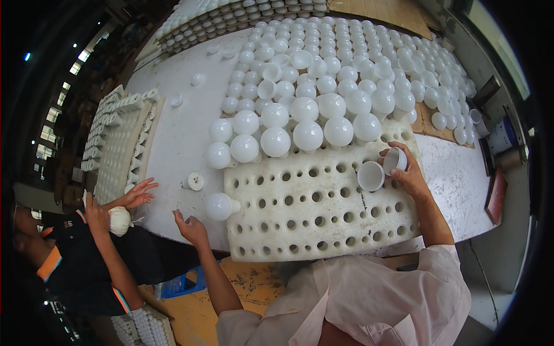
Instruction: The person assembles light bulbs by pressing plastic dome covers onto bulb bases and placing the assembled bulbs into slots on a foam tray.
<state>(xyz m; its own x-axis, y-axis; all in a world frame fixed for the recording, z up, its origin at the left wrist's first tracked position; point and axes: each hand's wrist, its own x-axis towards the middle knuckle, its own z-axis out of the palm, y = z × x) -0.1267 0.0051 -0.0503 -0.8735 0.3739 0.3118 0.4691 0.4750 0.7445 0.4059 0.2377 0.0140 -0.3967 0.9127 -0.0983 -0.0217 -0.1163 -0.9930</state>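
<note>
Right hand (pixel 411 173): fingers pinch one white cup (pixel 395 161) by its wall, probably an easy grip; second white cup (pixel 370 176) right beside it, can't tell if held too. Both over holed foam board (pixel 300 210). Left hand (pixel 193 230): fingers loosely spread, holding nothing, near lone bulb (pixel 217 206). Rear bulbs (pixel 308 135) stand in rows, apparently kept upright by the holes.

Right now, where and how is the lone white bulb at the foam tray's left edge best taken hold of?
Probably around the round globe, coming from the left: that side is uncovered and offers a broad curve to cup, while the narrower neck points right, toward the foam tray.
</note>
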